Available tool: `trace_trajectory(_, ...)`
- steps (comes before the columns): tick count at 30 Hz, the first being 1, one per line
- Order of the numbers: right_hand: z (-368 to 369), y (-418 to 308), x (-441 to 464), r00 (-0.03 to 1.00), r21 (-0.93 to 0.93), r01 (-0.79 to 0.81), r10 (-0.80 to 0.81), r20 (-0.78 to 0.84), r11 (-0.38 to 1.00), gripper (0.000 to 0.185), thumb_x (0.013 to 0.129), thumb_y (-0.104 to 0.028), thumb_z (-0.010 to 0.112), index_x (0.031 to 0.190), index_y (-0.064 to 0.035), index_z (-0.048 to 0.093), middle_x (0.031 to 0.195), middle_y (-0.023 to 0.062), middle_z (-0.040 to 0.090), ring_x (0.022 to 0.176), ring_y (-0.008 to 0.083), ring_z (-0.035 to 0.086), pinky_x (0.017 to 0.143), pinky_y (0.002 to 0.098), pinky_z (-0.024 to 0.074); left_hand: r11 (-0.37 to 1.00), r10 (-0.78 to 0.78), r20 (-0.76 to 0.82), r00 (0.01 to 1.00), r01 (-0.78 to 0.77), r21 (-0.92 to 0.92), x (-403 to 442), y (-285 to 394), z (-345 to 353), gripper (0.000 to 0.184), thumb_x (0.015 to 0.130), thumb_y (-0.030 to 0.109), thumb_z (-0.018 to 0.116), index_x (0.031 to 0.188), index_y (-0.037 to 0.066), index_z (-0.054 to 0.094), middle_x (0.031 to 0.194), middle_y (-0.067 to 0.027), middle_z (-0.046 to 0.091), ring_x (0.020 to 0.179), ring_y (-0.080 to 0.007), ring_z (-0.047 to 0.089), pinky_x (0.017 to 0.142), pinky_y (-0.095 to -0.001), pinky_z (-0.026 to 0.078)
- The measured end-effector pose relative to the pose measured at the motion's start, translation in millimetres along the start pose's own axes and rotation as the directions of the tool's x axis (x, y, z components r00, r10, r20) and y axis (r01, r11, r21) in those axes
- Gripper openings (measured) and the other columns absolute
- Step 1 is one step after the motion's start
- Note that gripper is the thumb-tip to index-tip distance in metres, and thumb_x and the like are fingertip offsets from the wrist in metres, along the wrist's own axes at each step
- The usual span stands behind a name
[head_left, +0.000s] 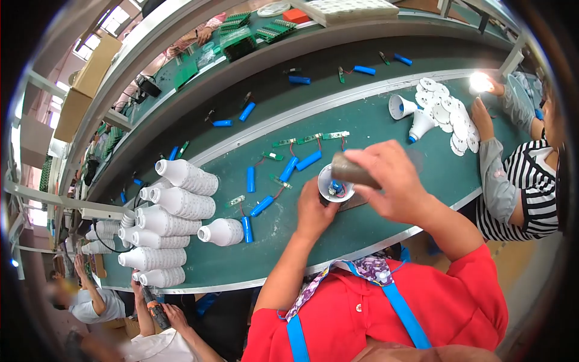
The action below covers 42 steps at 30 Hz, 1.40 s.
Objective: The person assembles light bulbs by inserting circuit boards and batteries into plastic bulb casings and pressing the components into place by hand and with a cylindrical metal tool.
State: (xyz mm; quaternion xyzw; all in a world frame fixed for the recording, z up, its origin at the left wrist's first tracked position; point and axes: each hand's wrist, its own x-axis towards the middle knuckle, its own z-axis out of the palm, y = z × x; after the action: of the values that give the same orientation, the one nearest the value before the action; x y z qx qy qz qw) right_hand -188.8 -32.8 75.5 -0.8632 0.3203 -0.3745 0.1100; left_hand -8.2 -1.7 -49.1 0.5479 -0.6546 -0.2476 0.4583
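Observation:
My left hand (314, 212) is wrapped round a white lamp housing (324, 188) standing on the green workbench, its wide mouth facing up. Inside the housing sit a blue cell and a small circuit board with wires. My right hand (392, 181) grips a brown cylinder (354, 171) just above the housing's mouth; the cylinder's exact kind is unclear, and whether it touches the rim I cannot tell. Left of the housing lie several blue battery cells (309, 160) wired to green circuit boards (309, 139). A lone stack of white housings (222, 232) lies on its side nearby.
Piled stacks of white housings (181, 202) stand at the left. White discs (452, 117) and loose white cones (420, 125) lie at the right, near a co-worker's hands and a lit lamp (480, 82). Behind, a conveyor belt (265, 90) carries cells and boards. Another person holds a power screwdriver (158, 314).

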Motion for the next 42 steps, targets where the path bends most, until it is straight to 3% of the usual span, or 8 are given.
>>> trace_trajectory(5, -8, 7, -3, 0.993, -0.007, -0.023, 0.022, -0.115, 1.0, 0.054, 0.063, -0.005, 0.071, 0.114, -0.0063, 0.054, 0.092, 0.0124, 0.054, 0.083, 0.0295, 0.05, 0.073, 0.0374, 0.0422, 0.997, -0.037, 0.019, 0.999, 0.039, -0.064, 1, 3, 0, 0.048, 0.062, 0.009, 0.074, 0.106, 0.004, 0.055, 0.099, -0.0143, 0.059, 0.092, -0.033, 0.056, 0.078, -0.0393, 0.046)
trace_trajectory(12, 11, 0, -5, 0.965, -0.216, -0.047, 0.1, 0.242, 0.975, 0.051, 0.065, -0.009, 0.07, 0.114, -0.0073, 0.054, 0.091, 0.0118, 0.054, 0.083, 0.0308, 0.05, 0.076, 0.0381, 0.0407, 1.0, -0.029, 0.015, 0.999, 0.029, -0.012, 0, 0, 2, 0.049, 0.068, 0.012, 0.075, 0.11, 0.002, 0.053, 0.1, -0.0133, 0.062, 0.09, -0.0228, 0.062, 0.075, -0.0321, 0.049)
trace_trajectory(15, 9, 6, -8, 0.976, -0.045, -0.117, 0.123, 0.181, 0.992, 0.05, 0.067, -0.009, 0.069, 0.114, -0.0078, 0.053, 0.093, 0.0119, 0.054, 0.085, 0.0302, 0.05, 0.077, 0.0375, 0.0407, 0.996, -0.044, -0.015, 0.999, 0.042, -0.073, 1, 8, 1, 0.044, 0.065, 0.01, 0.073, 0.105, 0.004, 0.056, 0.096, -0.0138, 0.059, 0.09, -0.0333, 0.057, 0.075, -0.0389, 0.046)
trace_trajectory(24, -1, 56, -82, 0.932, -0.038, -0.363, 0.361, -0.039, 0.931, 0.046, 0.073, -0.011, 0.065, 0.116, -0.0073, 0.051, 0.094, 0.0137, 0.053, 0.086, 0.0322, 0.049, 0.076, 0.0392, 0.0406, 0.996, -0.021, -0.045, 0.999, 0.017, -0.092, -8, -1, 5, 0.04, 0.07, 0.005, 0.068, 0.108, 0.001, 0.055, 0.104, -0.0133, 0.06, 0.098, -0.0284, 0.058, 0.082, -0.035, 0.046)
trace_trajectory(27, 17, 77, -118, 0.943, -0.139, -0.331, 0.333, -0.011, 0.933, 0.049, 0.069, -0.012, 0.068, 0.115, -0.0081, 0.052, 0.092, 0.0125, 0.053, 0.085, 0.0322, 0.049, 0.075, 0.0398, 0.0398, 0.554, -0.416, -0.071, 0.906, 0.19, -0.811, 20, 16, -7, 0.039, 0.081, -0.004, 0.058, 0.118, -0.001, 0.047, 0.117, -0.012, 0.055, 0.104, -0.0214, 0.055, 0.091, -0.0338, 0.045)
trace_trajectory(33, 22, 102, -139, 0.975, -0.174, -0.208, 0.219, 0.048, 0.963, 0.054, 0.062, -0.014, 0.073, 0.113, -0.0095, 0.054, 0.096, 0.0102, 0.053, 0.088, 0.0294, 0.049, 0.074, 0.0399, 0.0393, 0.216, -0.345, 0.356, 0.868, 0.443, -0.87, 64, 44, -19, 0.039, 0.085, 0.013, 0.06, 0.119, 0.001, 0.045, 0.118, -0.0166, 0.053, 0.103, -0.0241, 0.056, 0.091, -0.0408, 0.046)
trace_trajectory(37, 16, 109, -144, 0.966, -0.162, -0.256, 0.26, 0.006, 0.953, 0.057, 0.06, -0.016, 0.074, 0.113, -0.0083, 0.054, 0.102, 0.0113, 0.052, 0.095, 0.0307, 0.049, 0.08, 0.0414, 0.0395, 0.284, -0.367, 0.525, 0.768, 0.63, -0.723, 91, 51, 32, 0.042, 0.082, 0.012, 0.064, 0.119, 0.001, 0.046, 0.117, -0.0152, 0.054, 0.103, -0.0229, 0.055, 0.091, -0.0379, 0.046)
trace_trajectory(42, -11, 116, -159, 0.949, -0.127, -0.316, 0.314, -0.037, 0.94, 0.058, 0.061, -0.021, 0.075, 0.113, -0.0056, 0.053, 0.108, 0.0134, 0.052, 0.102, 0.0333, 0.048, 0.086, 0.0434, 0.039, 0.946, -0.185, 0.562, 0.806, 0.301, -0.121, 112, 50, 126, 0.045, 0.071, 0.009, 0.073, 0.109, -0.001, 0.05, 0.106, -0.0117, 0.061, 0.092, -0.0185, 0.061, 0.079, -0.0285, 0.047)
